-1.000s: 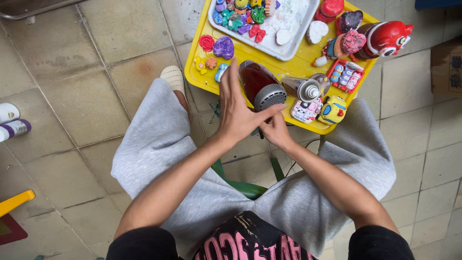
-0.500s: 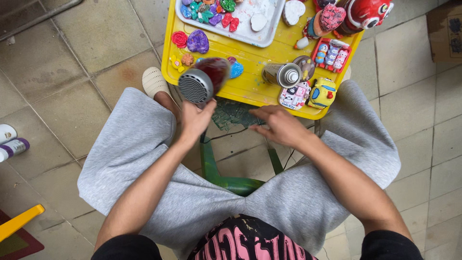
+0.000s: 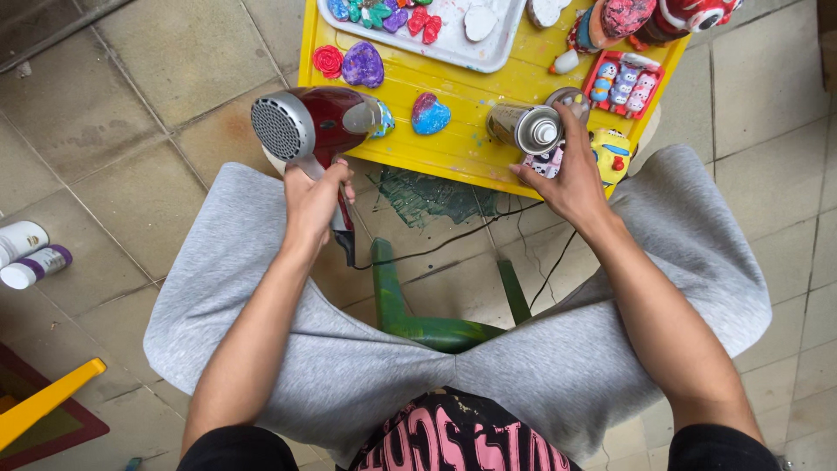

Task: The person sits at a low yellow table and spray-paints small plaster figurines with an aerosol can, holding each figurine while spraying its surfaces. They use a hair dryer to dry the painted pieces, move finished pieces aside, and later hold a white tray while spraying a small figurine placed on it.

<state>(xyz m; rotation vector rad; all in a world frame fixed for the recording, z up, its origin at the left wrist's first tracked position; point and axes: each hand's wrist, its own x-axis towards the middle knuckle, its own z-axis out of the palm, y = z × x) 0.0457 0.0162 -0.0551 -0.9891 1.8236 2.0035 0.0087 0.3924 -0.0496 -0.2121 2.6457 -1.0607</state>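
Drying the painted pieces

My left hand (image 3: pixel 316 196) is wrapped tight round the red hair dryer (image 3: pixel 312 122) at the yellow table's (image 3: pixel 471 148) edge; right hand (image 3: pixel 571 174), fingers loosely curled, touches the spray can (image 3: pixel 526 127). Best keep the nozzle moving.

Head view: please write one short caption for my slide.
Left hand holds a red hair dryer; right hand touches a metal spray can.

At the top of the frame a yellow surface (image 3: pixel 453 153) carries a white tray (image 3: pixel 488 54) of painted shapes, a red rose piece (image 3: pixel 329 61) and a purple heart (image 3: pixel 363 65) beside it. Two white bottles (image 3: pixel 26 253) lie on the tiled floor (image 3: pixel 131 96) at left. A green stool (image 3: pixel 418 327) shows in the centre.
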